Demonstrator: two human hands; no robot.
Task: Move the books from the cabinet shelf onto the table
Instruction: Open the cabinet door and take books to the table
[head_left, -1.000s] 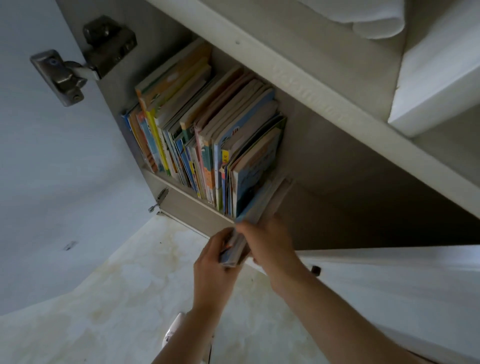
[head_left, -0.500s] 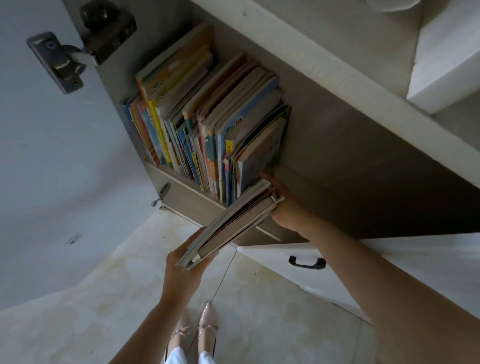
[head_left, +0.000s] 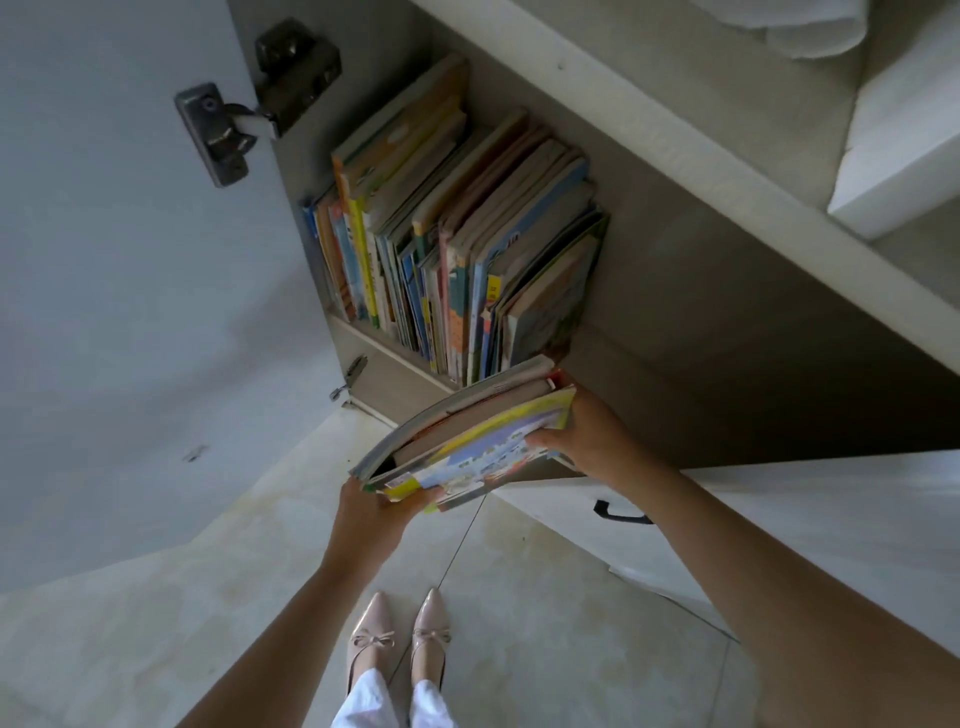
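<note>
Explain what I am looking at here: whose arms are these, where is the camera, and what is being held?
There is no machine. A person wears a wide-angle camera on the head, looking down, so both bare arms reach in from below. The left hand and right hand each have a grip on an end of a small tilted stack of thin colourful picture books, just in front of the open grey cabinet shelf. A row of upright colourful books stands on that shelf. Below are pale floor tiles and pointed pink shoes. No table shows.
</note>
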